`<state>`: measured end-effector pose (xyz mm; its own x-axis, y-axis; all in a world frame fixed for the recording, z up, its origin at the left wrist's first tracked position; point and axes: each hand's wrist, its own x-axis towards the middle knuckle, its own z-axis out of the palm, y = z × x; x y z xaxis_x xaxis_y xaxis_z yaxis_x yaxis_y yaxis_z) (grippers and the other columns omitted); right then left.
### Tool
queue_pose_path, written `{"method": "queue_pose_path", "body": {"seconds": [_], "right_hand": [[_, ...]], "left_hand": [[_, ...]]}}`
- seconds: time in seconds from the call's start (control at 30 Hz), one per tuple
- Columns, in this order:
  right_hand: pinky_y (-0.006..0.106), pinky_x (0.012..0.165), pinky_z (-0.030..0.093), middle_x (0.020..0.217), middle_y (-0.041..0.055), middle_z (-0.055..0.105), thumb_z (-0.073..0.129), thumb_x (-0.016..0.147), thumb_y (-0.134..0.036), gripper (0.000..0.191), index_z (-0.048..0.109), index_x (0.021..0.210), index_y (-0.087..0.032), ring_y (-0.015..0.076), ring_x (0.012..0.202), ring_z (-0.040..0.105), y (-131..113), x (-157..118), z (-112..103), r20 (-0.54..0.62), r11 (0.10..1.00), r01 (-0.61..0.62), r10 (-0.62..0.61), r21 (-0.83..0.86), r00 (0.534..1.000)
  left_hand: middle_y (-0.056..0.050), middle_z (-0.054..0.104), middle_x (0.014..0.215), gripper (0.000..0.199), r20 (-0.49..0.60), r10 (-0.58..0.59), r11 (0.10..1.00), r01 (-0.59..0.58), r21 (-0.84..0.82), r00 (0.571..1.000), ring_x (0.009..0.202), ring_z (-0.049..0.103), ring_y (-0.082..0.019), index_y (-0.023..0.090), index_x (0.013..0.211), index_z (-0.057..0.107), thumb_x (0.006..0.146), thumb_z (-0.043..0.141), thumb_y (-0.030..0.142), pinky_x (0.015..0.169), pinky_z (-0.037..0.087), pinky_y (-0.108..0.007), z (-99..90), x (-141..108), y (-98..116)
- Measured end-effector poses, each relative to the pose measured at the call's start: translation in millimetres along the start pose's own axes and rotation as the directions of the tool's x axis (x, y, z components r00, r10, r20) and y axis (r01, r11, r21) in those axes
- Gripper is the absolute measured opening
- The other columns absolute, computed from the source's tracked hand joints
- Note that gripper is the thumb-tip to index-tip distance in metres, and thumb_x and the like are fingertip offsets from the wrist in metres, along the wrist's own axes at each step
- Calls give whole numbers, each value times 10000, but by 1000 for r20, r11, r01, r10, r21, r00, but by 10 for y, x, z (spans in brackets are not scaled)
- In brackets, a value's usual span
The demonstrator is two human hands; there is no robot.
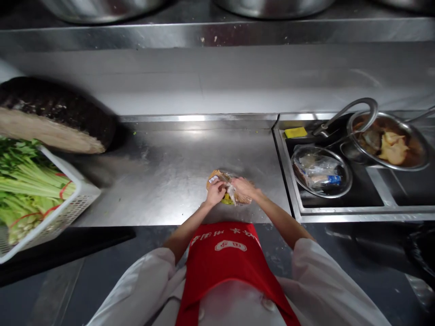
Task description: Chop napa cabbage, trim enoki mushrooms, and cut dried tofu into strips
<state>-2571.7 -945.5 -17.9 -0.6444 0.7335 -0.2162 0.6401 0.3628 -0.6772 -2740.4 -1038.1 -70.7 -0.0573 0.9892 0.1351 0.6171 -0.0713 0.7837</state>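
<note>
A clear plastic bag [232, 194] with brownish and yellow-green contents lies near the front edge of the steel counter [163, 167]. On its left side my left hand [215, 191] has its fingers bent and pressed together on the plastic. My right hand [243, 186] grips the gathered plastic near the bag's middle, its fingertips partly hidden. A small white label shows on the bag beside my left fingers. What exactly is inside the bag is too small to make out.
At left, a white basket [81, 185] holds celery before a round wooden block [50, 129]. At right, a sink holds a metal bowl [347, 183] of packages and a pot [421, 151]. A yellow sponge [295, 132] lies on its rim. A shelf [170, 36] spans the top.
</note>
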Motion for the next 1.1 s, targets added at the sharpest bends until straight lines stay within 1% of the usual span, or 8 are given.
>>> {"method": "queue_pose_path", "body": {"seconds": [0.1,0.2,0.33,0.43,0.53,0.7,0.93,1.1], "right_hand": [[272,642,380,676,44,655,562,928,-313,308,607,647,-194,175,681,568,41,-35,-17,5,997,-31,31,68,1000],[245,563,334,597,-8,545,488,948,-476,397,551,669,-202,123,575,464,77,-71,-67,53,984,-52,43,169,998],[234,532,314,564,-57,438,650,797,-681,498,507,682,-219,94,537,393,157,-105,-105,158,819,-130,49,558,986],[236,531,308,575,-71,431,756,696,-700,539,520,688,-216,85,540,376,213,-59,-86,173,728,-181,87,662,981],[240,531,308,580,-65,455,745,734,-656,484,576,715,-202,94,547,392,253,52,-59,155,773,-200,132,602,979],[247,648,398,685,-15,604,614,853,-450,280,652,749,-193,130,662,514,349,164,-3,24,912,-37,30,408,999],[274,770,473,830,19,705,573,913,-424,277,694,858,-181,164,781,608,508,-95,145,44,943,80,-100,323,994],[306,856,461,848,47,716,589,990,-423,300,743,857,-202,179,836,619,513,-220,126,-89,982,181,-177,50,980]], "left_hand": [[-111,654,1373,382,58,66,995,-70,70,996,1296,538,-284,201,1180,751,831,623,114,1166,362,-490,-24,92,22],[-117,678,1333,243,156,9,991,-29,127,988,1290,504,-337,203,1110,768,922,617,239,1160,325,-566,-54,133,72],[-107,717,1230,216,178,10,995,-28,100,984,1253,542,-319,208,1085,774,912,660,272,1164,321,-536,-126,166,143],[-81,740,1167,237,159,83,997,-83,-4,984,1183,610,-266,221,1098,770,873,717,274,1156,354,-457,-197,251,186],[-55,764,993,143,148,95,993,-82,-89,984,990,662,-212,209,985,771,905,669,270,1002,457,-352,-230,368,196],[8,671,703,140,189,-148,940,198,-277,971,685,579,-128,174,723,687,847,653,231,714,448,-245,-139,465,179],[60,410,534,257,439,-431,463,610,-642,789,468,322,-62,188,670,582,695,777,353,463,273,-220,-140,326,319],[31,328,501,420,484,-409,409,629,-661,774,480,279,-64,208,495,381,722,679,399,465,335,-227,-339,188,406]]}}
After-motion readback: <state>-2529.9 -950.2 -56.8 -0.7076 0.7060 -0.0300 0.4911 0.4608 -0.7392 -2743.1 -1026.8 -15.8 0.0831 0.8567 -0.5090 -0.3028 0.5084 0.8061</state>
